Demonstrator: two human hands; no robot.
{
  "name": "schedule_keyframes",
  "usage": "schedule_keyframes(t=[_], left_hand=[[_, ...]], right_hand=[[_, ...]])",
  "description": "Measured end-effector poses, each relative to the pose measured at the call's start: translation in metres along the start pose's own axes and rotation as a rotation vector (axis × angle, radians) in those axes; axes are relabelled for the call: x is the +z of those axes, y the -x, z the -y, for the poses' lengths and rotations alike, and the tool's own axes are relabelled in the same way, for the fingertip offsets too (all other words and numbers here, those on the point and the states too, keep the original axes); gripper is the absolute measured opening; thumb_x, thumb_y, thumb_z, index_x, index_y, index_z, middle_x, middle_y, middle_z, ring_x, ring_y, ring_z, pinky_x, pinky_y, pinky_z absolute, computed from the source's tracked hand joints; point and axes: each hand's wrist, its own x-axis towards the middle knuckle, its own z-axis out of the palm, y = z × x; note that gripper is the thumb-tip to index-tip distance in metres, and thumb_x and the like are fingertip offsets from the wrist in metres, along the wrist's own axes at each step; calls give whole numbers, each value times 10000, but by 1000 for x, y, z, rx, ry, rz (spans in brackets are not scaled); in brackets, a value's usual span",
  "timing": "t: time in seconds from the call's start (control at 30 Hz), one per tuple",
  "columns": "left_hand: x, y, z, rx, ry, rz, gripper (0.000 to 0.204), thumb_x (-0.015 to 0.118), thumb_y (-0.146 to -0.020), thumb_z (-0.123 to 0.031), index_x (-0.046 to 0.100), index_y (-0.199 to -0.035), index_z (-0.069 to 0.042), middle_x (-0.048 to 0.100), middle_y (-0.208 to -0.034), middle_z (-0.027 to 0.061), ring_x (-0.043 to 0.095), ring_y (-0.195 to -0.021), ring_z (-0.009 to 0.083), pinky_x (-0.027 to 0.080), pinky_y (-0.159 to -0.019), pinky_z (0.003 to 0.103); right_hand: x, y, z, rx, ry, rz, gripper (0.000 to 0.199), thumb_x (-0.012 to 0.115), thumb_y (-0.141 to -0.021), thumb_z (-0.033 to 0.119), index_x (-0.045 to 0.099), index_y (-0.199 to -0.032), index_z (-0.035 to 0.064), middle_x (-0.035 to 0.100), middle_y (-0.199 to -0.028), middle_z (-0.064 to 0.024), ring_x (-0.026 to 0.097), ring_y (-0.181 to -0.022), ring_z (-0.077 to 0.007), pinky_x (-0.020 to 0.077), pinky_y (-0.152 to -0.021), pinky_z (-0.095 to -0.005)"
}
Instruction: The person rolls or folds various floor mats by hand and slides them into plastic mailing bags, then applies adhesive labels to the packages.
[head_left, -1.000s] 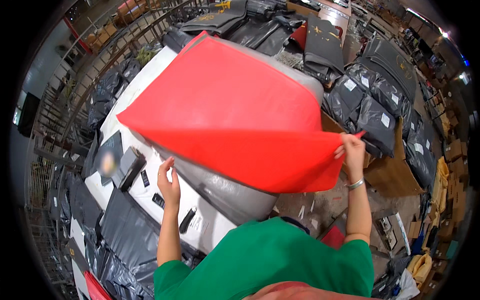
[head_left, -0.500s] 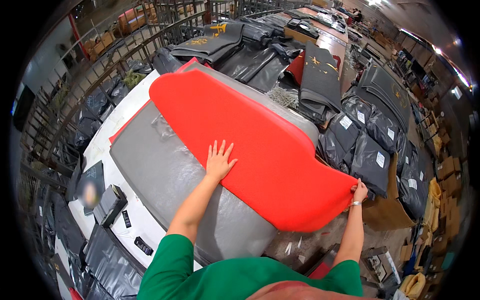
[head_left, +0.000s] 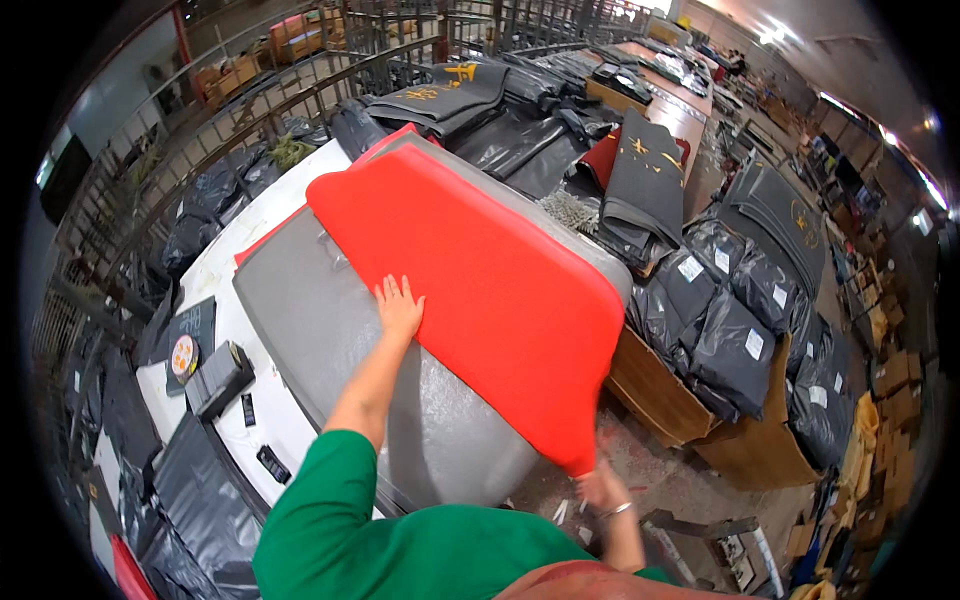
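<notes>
Red sheet [head_left: 480, 300] is touched by the left hand [head_left: 402, 312], palm down, fingers slightly apart. The right hand [head_left: 604, 490] is blurred at the near corner; finger closure cannot be told.

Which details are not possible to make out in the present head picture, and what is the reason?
All in the head view:
- Right hand: blur hides its exact finger positions at the red sheet's corner.
- Grey layer: its far part is covered by the red sheet.
- Black bags: opaque plastic hides their contents.
</notes>
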Motion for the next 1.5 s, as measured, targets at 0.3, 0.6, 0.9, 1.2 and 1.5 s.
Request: schedule_keyframes(t=[0.3,0.6,0.9,1.2,1.5], left_hand=[[-70,117,-49,700,438,-158,513,556,-718,-142,484,-1221,-74,497,-1265,142,454,-1177,286,349,-985,410],[-172,240,-50,490,601,143,506,663,-689,-439,521,-900,-2,613,-886,177,599,-877,293,480,-702,393],[-146,383,-62,89,1250,1076,619,505,-828,-558,625,-819,49,628,-676,203,635,-658,292,499,-624,377],[-144,334,44,-440,1678,793,386,454,-919,-363,571,-1010,-7,647,-856,101,625,-667,167,508,-588,301],[-138,223,53,296,626,215,150,514,-808,-147,548,-947,-104,577,-885,111,586,-792,306,477,-671,395]], right_hand=[[18,-88,-44,-329,-1329,-206,307,663,-750,304,535,-865,50,591,-842,-32,520,-656,-159,453,-549,-246],[272,190,118,-1819,-133,-266,700,619,-786,257,287,-1348,5,407,-1317,-162,483,-1109,-269,398,-935,-450],[474,5,118,-1312,1306,-3,305,651,-782,284,529,-762,6,552,-628,-164,554,-559,-272,419,-523,-379],[269,24,26,-1064,890,-69,205,544,-873,73,556,-1064,-2,591,-967,-81,569,-891,-158,459,-823,-291],[173,36,-43,-566,-138,-181,460,598,-840,135,430,-1242,-12,507,-1233,-87,504,-1093,-228,396,-950,-382]])
